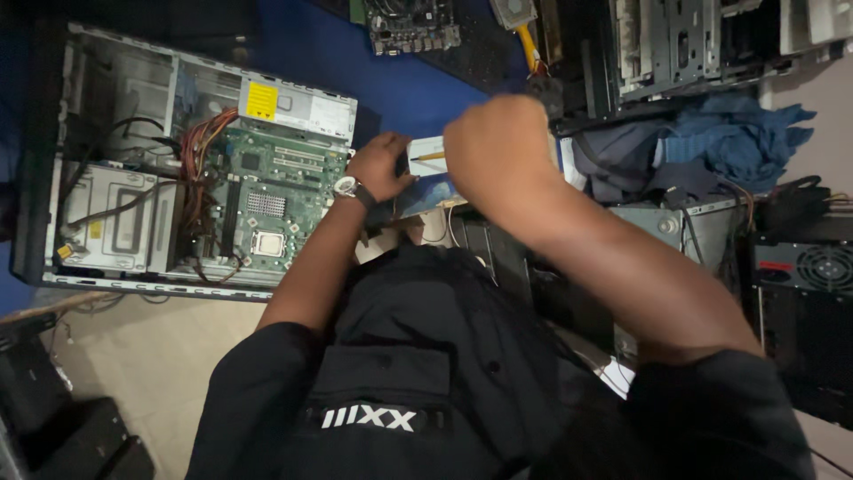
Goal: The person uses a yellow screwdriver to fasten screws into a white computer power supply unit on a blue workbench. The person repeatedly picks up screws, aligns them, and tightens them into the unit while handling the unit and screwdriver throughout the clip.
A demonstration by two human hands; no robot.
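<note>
In the middle of the view, above the person's dark shirt, both hands meet over a small flat white-and-blue part [426, 173]. The left hand [380, 165], with a wristwatch [347, 187] on its wrist, is curled around the part's left edge, its grip closed on it. The right hand [498, 142] is bunched into a loose fist just to the right of the part and partly over it; a thin yellow stick [428, 156] (perhaps a tool tip, too small to be sure) pokes out from under it across the part's white face. Whether the right hand's grip is actually pinching that stick cannot be told, since the back of the hand hides the fingers.

To the left lies an open desktop computer case [53, 213] on its side, on a blue surface [400, 89]. Inside it are a green motherboard [275, 191] with a bare square processor [267, 244], a grey power supply [298, 107] with a yellow label along the top edge, a bundle of red and orange wires [200, 147], and a metal drive cage [111, 218].

Further up sit another loose circuit board [409, 25] and a yellow cable [529, 49]. To the right are a stripped metal chassis [675, 44], a heap of blue cloth [737, 133], and a black unit with a round fan grille [822, 265], all well apart from the hands.
</note>
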